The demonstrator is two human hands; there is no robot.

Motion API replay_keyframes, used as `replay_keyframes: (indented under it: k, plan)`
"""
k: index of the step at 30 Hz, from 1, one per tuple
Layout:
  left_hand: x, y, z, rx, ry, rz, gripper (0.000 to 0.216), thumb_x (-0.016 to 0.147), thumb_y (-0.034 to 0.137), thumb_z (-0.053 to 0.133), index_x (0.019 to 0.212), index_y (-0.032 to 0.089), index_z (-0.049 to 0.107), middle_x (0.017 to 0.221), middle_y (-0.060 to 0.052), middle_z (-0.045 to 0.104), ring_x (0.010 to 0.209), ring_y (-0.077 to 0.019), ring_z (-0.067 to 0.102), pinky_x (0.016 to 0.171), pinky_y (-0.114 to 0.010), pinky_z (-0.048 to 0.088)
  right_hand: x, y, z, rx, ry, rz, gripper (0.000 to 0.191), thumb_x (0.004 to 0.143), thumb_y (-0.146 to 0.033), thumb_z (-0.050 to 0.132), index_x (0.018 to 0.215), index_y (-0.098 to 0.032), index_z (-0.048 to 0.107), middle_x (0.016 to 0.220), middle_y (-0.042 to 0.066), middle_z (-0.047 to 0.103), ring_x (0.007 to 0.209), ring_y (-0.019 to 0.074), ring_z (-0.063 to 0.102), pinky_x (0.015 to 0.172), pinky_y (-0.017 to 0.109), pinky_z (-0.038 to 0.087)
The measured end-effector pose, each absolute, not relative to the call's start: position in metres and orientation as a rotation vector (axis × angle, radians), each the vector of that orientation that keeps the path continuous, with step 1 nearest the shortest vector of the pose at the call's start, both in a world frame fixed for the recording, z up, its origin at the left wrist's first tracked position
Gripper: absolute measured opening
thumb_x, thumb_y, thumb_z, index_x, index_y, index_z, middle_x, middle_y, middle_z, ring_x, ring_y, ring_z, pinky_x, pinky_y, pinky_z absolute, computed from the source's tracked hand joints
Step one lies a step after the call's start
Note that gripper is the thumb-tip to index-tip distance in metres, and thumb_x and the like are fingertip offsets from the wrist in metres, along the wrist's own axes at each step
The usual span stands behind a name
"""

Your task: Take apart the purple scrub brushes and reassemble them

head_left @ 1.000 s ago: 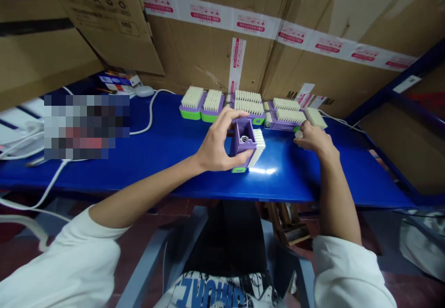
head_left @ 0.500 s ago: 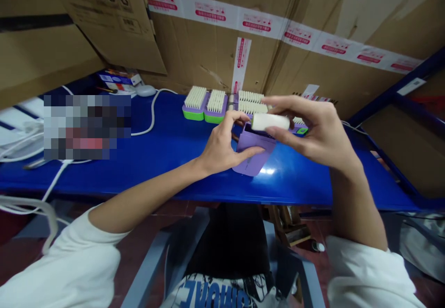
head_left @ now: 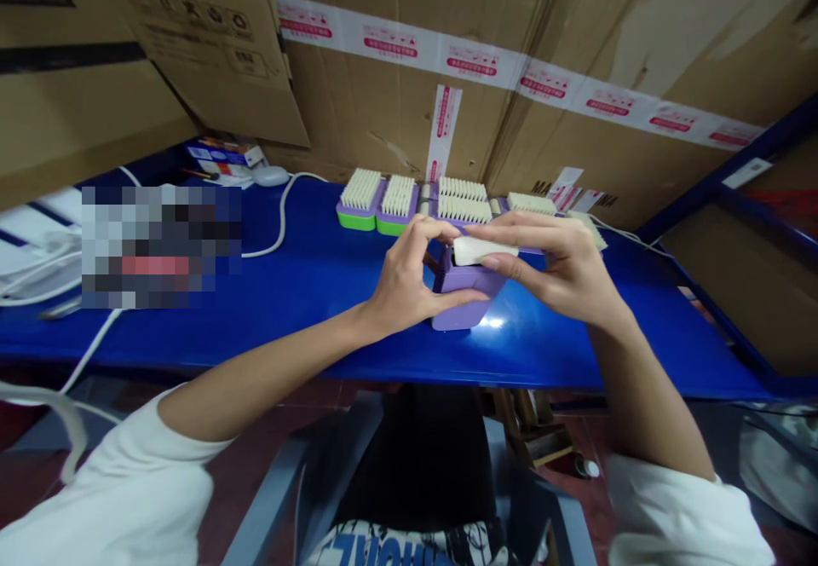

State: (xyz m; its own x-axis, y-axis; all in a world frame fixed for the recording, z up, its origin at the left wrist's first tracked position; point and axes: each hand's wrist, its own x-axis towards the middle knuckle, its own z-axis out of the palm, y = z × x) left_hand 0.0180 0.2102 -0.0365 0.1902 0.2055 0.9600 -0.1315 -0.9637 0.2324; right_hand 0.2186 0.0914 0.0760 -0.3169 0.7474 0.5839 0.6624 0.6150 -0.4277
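Note:
My left hand (head_left: 409, 274) is wrapped around a purple plastic case (head_left: 461, 312) held upright just above or on the blue table; I cannot tell if it touches. The thumb lies across its front. My right hand (head_left: 555, 269) grips a white, oblong block (head_left: 481, 251) between thumb and fingers. This block sits at the case's dark open top, partly inside it as far as I can see. Beyond my hands stand brush-like pieces with cream bristles on purple and green bases, among them a left one (head_left: 359, 195) and a wider one (head_left: 461, 199).
The blue table (head_left: 307, 293) meets a cardboard wall (head_left: 383, 97) with printed tape. White cables (head_left: 281, 208), a white computer mouse (head_left: 271, 176) and a blurred-out patch lie at the left. Another bristled piece (head_left: 532, 203) stands partly behind my right hand.
My right hand has brought the white block down and left into the top of the purple case. The case is now more upright, and the view has tilted slightly upward.

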Motion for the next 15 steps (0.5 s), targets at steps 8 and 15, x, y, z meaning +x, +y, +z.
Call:
replay_keyframes:
  k: [8,15]
  plan:
    - [0.018,0.215,-0.039,2.259,-0.041,1.851,0.091,0.084,0.082,0.097,0.147,0.030,0.058,0.120,-0.006,0.079,0.103,-0.0236,0.081,0.074,-0.034,0.068,0.219,0.089,0.075,-1.098,-2.116,0.144,0.027,0.110,-0.038,0.085,0.135,-0.032,0.093,0.122,0.006,0.093,0.109,0.0255,0.085,0.097,0.042,0.067]
    - [0.023,0.211,-0.040,2.181,-0.029,1.813,0.082,0.084,0.071,0.104,0.140,0.031,0.061,0.113,-0.003,0.075,0.098,-0.0226,0.076,0.076,-0.035,0.065,0.213,0.081,0.064,-1.126,-2.049,0.079,0.041,0.104,-0.045,0.092,0.142,-0.030,0.090,0.129,0.010,0.089,0.114,0.0283,0.084,0.104,0.046,0.068]
